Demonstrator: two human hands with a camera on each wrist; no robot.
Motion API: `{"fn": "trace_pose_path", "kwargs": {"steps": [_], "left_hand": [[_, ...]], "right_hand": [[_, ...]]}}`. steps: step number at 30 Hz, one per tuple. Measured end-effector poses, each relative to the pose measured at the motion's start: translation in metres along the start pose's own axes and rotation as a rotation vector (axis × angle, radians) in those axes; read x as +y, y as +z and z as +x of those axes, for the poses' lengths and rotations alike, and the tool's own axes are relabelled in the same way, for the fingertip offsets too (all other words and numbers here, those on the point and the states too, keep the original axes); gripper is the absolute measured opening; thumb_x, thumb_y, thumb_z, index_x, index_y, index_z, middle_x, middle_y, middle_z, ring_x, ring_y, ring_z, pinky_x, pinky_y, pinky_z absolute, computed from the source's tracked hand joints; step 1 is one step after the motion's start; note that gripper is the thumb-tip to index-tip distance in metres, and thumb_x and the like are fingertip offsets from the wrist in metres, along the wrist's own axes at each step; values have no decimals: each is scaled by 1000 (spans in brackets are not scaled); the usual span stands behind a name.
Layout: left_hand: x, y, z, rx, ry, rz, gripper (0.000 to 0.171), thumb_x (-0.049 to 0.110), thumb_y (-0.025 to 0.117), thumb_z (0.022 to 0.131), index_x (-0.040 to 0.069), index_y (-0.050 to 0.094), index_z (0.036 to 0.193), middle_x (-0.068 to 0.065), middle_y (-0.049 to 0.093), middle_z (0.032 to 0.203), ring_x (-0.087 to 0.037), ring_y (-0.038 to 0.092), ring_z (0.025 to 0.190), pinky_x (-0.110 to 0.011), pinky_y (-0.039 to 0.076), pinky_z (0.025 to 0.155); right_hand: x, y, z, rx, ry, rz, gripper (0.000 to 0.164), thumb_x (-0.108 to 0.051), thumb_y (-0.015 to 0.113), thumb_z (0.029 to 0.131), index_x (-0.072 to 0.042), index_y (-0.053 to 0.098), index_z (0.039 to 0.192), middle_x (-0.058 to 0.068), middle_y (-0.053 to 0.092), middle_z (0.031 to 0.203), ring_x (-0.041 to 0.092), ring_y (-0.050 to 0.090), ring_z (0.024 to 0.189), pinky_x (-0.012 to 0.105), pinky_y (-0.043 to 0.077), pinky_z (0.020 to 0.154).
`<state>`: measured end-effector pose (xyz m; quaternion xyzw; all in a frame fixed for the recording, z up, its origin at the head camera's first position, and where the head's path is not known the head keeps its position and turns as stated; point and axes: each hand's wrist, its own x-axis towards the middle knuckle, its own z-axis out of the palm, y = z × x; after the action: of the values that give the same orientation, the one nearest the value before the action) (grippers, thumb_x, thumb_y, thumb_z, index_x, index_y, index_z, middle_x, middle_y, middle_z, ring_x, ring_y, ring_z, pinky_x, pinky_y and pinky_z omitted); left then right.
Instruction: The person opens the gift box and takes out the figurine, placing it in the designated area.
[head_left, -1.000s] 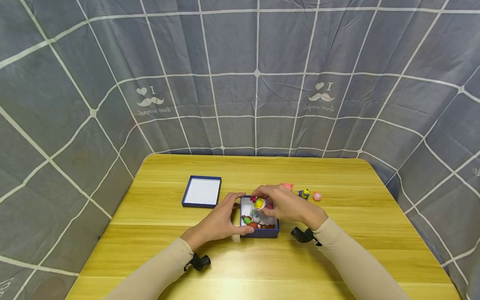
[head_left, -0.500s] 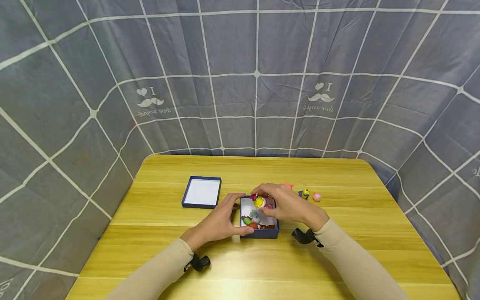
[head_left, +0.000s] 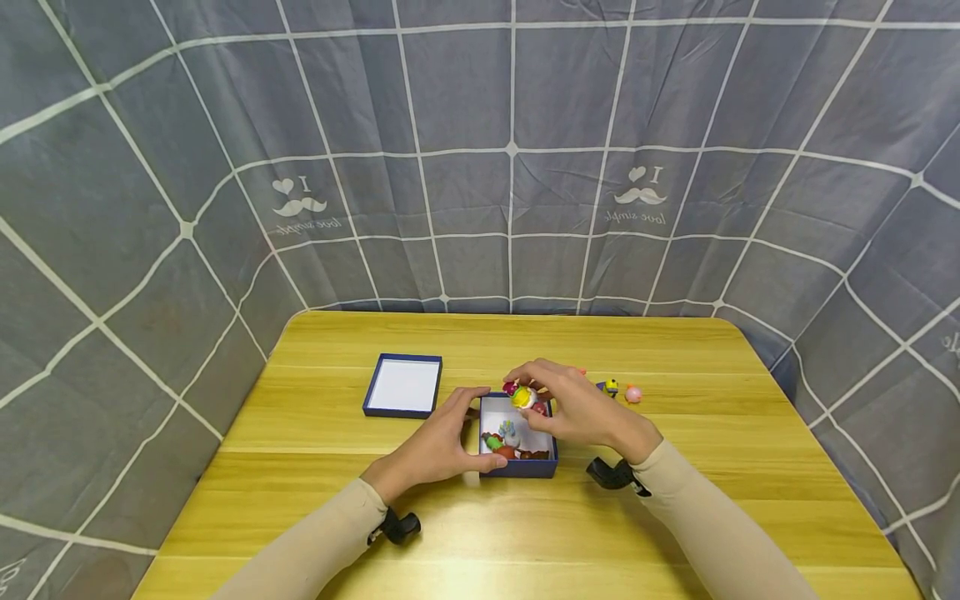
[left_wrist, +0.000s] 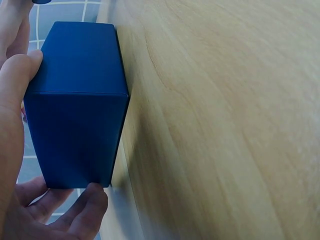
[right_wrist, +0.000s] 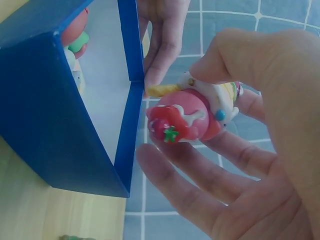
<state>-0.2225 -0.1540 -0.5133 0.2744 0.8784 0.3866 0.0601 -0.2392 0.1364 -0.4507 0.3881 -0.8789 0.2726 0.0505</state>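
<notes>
One table (head_left: 465, 533), one blue box (head_left: 521, 470), one lid (head_left: 405, 385), two hands (head_left: 438, 442), two black wrist devices (head_left: 611, 473). Two loose toys (head_left: 633, 394) plus a sliver of a third; the boxed toys (head_left: 510, 435) and held toys (right_wrist: 182, 117) overlap too much to count.

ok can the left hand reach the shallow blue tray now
Probably yes: nothing stands between the left hand and the shallow blue tray, though it would first have to release the box.

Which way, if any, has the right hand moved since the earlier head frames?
Yes, slightly: the right hand has shifted up in the head view, judged against the blue box, which has stayed put.
</notes>
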Motion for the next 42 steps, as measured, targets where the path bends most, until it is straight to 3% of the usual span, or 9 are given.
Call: {"fn": "trace_pose_path", "kwargs": {"steps": [6, 9, 18, 27, 35, 42], "left_hand": [[-1, 1, 0, 2, 3, 4, 114, 63, 96, 93, 12, 40, 178, -9, 57, 167, -22, 66, 143, -51, 59, 122], [-1, 1, 0, 2, -1, 0, 114, 63, 96, 93, 13, 40, 178, -9, 57, 167, -22, 66, 143, -52, 58, 122], [-1, 1, 0, 3, -7, 0, 115, 64, 96, 92, 14, 39, 179, -9, 57, 167, -23, 66, 144, -53, 58, 123], [-1, 2, 0, 1, -14, -5, 116, 63, 97, 92, 12, 39, 179, -10, 57, 166, -25, 66, 146, -55, 57, 125], [-1, 1, 0, 3, -20, 16, 116, 65, 96, 91, 14, 39, 179, -11, 59, 164, -25, 66, 145, -55, 57, 124], [0, 1, 0, -2, -23, 11, 115, 63, 97, 92, 14, 39, 179, -11, 57, 167, -26, 66, 147, -55, 57, 125]], "right_hand": [[-1, -1, -2, 16, 2, 16, 52, -9, 80, 103, -15, 71, 154, 7, 76, 136, 13, 68, 91, 34, 66, 80], [0, -2, -3, 24, 0, 31, 54, -7, 79, 103, -16, 71, 156, 7, 76, 134, 13, 65, 85, 32, 63, 74], [1, -4, -6, 41, 49, 61, 48, -15, 83, 108, -10, 68, 154, 6, 82, 136, 17, 81, 109, 32, 69, 91], [5, -8, -9, 65, 30, 136, 33, -14, 86, 109, -10, 76, 140, 3, 85, 123, 11, 82, 101, 33, 71, 91], [8, -9, -12, 114, -49, 56, 40, -10, 93, 101, -13, 83, 140, 3, 86, 128, 9, 80, 101, 35, 72, 90], [9, -11, -15, 119, -26, 46, 46, -11, 98, 97, -13, 82, 140, 2, 83, 124, 12, 80, 99, 32, 71, 86]]}}
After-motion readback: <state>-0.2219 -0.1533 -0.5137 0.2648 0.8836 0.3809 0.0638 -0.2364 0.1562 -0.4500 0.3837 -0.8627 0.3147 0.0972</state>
